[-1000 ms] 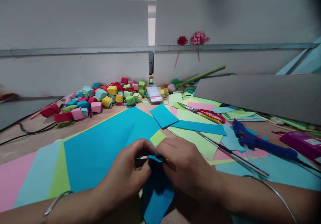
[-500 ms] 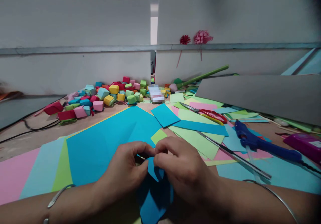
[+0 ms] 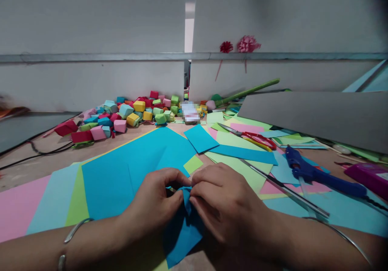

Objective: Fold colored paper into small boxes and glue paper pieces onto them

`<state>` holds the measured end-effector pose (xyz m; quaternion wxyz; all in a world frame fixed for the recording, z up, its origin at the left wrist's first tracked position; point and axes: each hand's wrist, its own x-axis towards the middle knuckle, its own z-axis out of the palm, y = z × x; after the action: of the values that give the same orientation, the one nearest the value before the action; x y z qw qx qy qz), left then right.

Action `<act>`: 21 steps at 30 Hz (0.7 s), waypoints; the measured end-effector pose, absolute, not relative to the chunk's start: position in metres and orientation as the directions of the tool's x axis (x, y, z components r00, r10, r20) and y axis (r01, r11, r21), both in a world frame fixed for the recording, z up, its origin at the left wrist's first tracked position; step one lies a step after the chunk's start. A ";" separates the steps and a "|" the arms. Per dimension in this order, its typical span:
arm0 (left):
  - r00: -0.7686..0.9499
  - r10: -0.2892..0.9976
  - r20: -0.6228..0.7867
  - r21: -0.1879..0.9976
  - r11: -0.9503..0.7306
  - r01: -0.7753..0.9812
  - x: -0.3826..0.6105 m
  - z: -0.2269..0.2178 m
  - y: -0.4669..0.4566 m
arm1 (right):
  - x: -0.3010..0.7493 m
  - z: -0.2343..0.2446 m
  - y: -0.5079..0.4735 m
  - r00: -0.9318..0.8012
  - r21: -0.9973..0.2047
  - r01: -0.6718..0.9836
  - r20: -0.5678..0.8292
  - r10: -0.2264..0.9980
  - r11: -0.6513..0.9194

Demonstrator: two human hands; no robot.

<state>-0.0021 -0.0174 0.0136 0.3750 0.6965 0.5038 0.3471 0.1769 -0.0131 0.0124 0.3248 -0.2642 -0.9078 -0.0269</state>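
Scissors (image 3: 251, 136), glue gun (image 3: 315, 174) and folded cubes (image 3: 133, 113) lie beyond the blue paper (image 3: 182, 234).

Two hands (image 3: 151, 206), one scissors (image 3: 251, 136), one glue gun (image 3: 315, 174), maybe thirty folded boxes (image 3: 139, 106).

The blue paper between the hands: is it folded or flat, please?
Folded: the blue paper creases upward where left hand and right hand pinch it.

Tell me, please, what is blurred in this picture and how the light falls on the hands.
Head view: a pixelated patch hides something beside the paper cubes; head view, left edge: an orange thing is smeared; head view, near: soft even light, no glare, only faint shadow under the left hand and right hand pinching the blue paper.
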 end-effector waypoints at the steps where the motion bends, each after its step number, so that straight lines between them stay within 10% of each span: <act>1: 0.262 0.959 0.111 0.863 -0.224 0.453 -0.002 0.014 -0.018 | 0.176 0.011 -0.013 -0.639 -0.119 0.515 0.607 0.473 0.849; 12: 0.377 0.905 0.197 0.748 -0.387 0.539 -0.003 0.017 -0.024 | 0.175 0.011 -0.017 -0.645 0.101 0.648 0.600 0.473 0.755; 18: 0.629 0.526 0.573 -0.019 -0.758 0.652 -0.012 0.012 -0.038 | 0.170 0.018 -0.026 -0.660 0.173 0.602 0.657 0.364 0.780; 21: 0.637 0.418 0.648 -0.118 -0.771 0.626 -0.015 0.013 -0.049 | 0.169 0.020 -0.030 -0.689 0.245 0.594 0.647 0.327 0.767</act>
<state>-0.0150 -0.0485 0.0131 -0.1683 0.8888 0.2936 0.3091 0.1694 -0.0296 0.0203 0.2984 -0.2582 -0.8912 -0.2237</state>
